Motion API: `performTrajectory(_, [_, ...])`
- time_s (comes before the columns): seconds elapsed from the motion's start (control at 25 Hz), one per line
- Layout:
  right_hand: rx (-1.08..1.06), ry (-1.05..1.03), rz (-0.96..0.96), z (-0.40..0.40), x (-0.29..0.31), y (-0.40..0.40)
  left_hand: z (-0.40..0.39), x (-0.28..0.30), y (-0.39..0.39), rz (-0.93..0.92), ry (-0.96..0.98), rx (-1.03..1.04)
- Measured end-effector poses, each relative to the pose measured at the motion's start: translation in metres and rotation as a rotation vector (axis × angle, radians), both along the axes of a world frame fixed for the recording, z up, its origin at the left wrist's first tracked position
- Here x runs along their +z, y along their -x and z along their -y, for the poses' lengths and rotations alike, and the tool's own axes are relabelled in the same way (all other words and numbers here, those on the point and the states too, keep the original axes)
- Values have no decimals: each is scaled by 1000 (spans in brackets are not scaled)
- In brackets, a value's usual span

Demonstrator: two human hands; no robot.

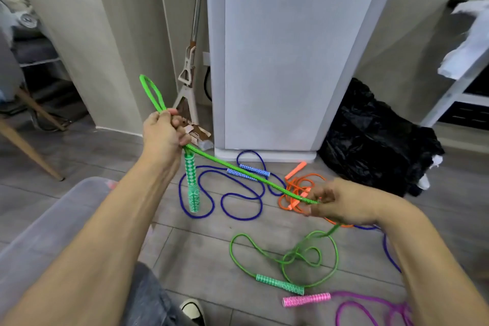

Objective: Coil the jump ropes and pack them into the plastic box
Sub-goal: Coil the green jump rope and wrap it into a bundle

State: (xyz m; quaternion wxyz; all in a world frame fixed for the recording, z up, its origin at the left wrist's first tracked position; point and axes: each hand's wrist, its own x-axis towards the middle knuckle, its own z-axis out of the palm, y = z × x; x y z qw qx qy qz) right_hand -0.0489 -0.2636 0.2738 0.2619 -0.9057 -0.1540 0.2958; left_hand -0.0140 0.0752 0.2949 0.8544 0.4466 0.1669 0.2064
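Gripping a folded loop of bright green braided jump rope (239,171), the left hand (165,132) is raised at centre-left with fingers curled round the cord; one patterned green handle (192,184) hangs straight down just beneath the fist. From this fist the rope's long axis runs taut, down and to the right, to the right hand (334,204), which pinches the cord between thumb and fingertips. Below the right hand the remaining green slack lies in loose loops on the grey plank floor (201,254), ending at the second green handle (280,284). The uncoiled length therefore lies right of and below the left hand, nearer the right hand, which is judged best placed to feed the next turn leftward. Dark blue (227,193), orange (299,185) and pink (370,304) ropes lie uncoiled on the floor. No plastic box is in view.
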Motion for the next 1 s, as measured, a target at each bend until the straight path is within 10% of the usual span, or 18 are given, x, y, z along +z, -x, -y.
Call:
performTrajectory(0.16, [60,420,22,-7,-5,9,28,4,11,19,61,-179])
performTrajectory(0.4, [-25,-453,127,-107,-21,22,72,12,34,16,65,-511])
performTrajectory(1.0, [-163,-110,-193,-23,-12,7,36,10,16,32,-212,-93])
